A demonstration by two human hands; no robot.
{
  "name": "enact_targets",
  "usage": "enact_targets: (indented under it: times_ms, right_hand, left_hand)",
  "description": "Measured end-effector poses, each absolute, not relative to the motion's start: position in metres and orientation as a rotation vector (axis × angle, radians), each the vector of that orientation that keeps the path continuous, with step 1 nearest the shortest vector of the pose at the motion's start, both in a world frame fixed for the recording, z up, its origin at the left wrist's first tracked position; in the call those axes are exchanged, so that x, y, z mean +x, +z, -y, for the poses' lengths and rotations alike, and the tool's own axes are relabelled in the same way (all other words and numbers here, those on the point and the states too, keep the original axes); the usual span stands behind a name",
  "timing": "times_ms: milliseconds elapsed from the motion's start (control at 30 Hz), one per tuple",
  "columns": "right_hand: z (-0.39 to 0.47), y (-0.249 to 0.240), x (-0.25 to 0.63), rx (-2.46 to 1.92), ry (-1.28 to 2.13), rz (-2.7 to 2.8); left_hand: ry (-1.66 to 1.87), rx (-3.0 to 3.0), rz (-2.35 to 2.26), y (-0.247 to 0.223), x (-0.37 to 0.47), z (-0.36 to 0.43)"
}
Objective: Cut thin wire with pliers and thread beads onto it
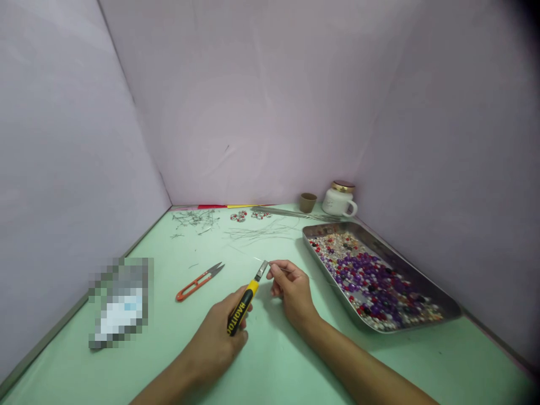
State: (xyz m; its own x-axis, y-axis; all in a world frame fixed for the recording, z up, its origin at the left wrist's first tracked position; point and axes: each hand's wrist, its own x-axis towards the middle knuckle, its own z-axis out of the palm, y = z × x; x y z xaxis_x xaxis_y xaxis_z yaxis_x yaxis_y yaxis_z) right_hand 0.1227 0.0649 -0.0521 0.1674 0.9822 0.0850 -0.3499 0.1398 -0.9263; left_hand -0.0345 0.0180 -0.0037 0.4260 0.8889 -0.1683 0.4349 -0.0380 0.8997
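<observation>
Both hands meet over a smooth pale-green table point(270, 371): the left hand point(221, 334) wraps its fingers round pliers point(242, 312), and the right hand point(295, 289) pinches a thin wire point(257, 259) between thumb and fingertips. The wire is a fine, silvery, nearly straight strand crossing at the metal tip of the pliers, just beside the right fingertips; whether the tip grips it, I cannot tell. The pliers' black handle has a bright yellow collar and yellow capitals, slanted and too uncertain to read. Left of the left hand lie snips point(189, 291) with an orange frame and dark pointed blades, and farther left a pixelated object point(122, 309). Beyond the hands are tangled wire bits point(196, 218), red-and-clear beaded rings point(239, 216), loose strands point(257, 232) and straight rods point(291, 214). Right of the right hand, a shiny metal tray point(390, 254) holds glossy purple, red, black and pearly beads point(371, 281). Beyond it stand a brown cup point(307, 202) and a white mug point(335, 201) with a gold-rimmed lid point(343, 185).
</observation>
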Motion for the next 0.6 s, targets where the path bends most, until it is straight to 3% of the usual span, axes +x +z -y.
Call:
enact_targets:
  times_ms: [400,600]
  right_hand:
    - [-0.055,-0.057,0.128,-1.003,1.23,0.772]
    - [-0.056,-0.055,0.131,-1.092,1.328,0.609]
  left_hand:
    - [0.57,1.761,-1.119,0.004,-0.041,-0.012]
    - [0.494,1.698,-1.175,-0.014,-0.04,-0.016]
